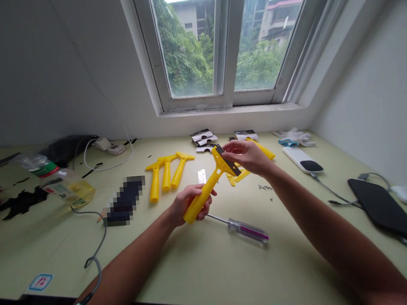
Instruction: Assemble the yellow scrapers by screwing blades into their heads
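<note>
Head view: the left hand (181, 206) grasps the handle of a yellow scraper (203, 195), held tilted above the table (184, 267), while the fingers of the right hand (249, 156) pinch the dark plate (231, 164) across its head. Beneath lies a clear-handled screwdriver (246, 230), its shaft reaching toward the left hand; small screws (264, 187) lie scattered to the right, and three yellow scrapers (167, 174) rest side by side at left.

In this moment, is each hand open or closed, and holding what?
Left hand: closed, holding the yellow scraper.
Right hand: at the scraper's dark blade; whether it grips cannot be told.
</note>
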Demonstrator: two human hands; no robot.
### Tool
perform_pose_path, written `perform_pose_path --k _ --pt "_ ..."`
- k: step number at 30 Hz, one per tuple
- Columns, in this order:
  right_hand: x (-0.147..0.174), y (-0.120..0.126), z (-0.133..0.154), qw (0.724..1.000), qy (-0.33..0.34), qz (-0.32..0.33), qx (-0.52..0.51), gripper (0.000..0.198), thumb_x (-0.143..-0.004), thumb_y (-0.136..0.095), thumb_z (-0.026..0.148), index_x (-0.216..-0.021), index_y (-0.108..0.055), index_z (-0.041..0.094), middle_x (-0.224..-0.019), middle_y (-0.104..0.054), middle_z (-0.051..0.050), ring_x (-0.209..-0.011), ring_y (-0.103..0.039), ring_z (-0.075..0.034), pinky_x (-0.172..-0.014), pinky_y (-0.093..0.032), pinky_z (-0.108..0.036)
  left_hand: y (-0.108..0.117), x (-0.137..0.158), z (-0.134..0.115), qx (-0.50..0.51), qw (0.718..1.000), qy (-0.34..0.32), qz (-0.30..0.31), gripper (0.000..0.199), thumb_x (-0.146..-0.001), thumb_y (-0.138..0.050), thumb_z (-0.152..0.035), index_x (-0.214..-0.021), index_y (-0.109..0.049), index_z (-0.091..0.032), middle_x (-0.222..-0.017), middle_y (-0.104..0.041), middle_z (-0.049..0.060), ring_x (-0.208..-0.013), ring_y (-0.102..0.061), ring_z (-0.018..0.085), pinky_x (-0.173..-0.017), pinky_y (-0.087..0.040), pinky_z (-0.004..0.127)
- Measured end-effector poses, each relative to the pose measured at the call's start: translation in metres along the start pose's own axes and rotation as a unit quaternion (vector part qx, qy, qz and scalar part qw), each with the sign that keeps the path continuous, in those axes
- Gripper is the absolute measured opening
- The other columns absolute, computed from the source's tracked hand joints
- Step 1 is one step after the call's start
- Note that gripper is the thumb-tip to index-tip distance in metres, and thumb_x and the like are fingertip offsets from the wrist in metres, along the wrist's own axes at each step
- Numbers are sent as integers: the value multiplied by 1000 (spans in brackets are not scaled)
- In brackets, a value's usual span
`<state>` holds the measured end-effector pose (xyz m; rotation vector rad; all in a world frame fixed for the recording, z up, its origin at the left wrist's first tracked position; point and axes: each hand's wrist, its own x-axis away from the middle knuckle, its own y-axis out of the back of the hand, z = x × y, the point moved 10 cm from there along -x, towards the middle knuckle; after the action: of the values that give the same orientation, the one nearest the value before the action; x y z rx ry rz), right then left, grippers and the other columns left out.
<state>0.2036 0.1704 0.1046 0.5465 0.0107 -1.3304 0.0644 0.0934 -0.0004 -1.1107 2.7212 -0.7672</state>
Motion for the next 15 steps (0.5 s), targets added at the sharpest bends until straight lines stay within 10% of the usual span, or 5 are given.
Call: perform_pose_path --k 15 --pt "18 -41 19 994 23 81 76 25 -81 -64 39 -91 -68 16 -78 -69 -4 -69 -63 -15 -59 -48 -25 -16 2 -7 -97 994 -51 -4 30 -85 -58 -35 -109 -51 -18 -77 -58 1 -43 -56 10 -37 -41 21"
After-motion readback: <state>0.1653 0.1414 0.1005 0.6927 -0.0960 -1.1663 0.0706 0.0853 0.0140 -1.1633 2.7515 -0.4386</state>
